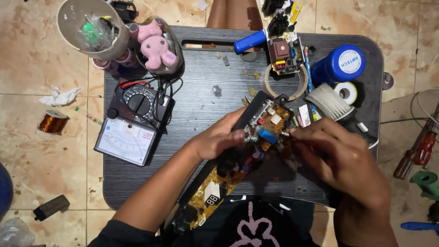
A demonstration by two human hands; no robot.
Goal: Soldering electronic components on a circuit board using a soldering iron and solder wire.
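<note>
Yellow circuit board [238, 169] clamped in left hand [218, 137], right hand [340, 155] fingers pinched on its edge (blue capacitor [268, 136] btwn).

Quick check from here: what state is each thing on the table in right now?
Circuit board: tilted, held over the table.
Left hand: gripping the board's edge.
Right hand: fingers pinching at the board.
Analog multimeter: flat, leads attached.
Brush: lying on its side.
Blue cylinder: capped, lying down.
</note>
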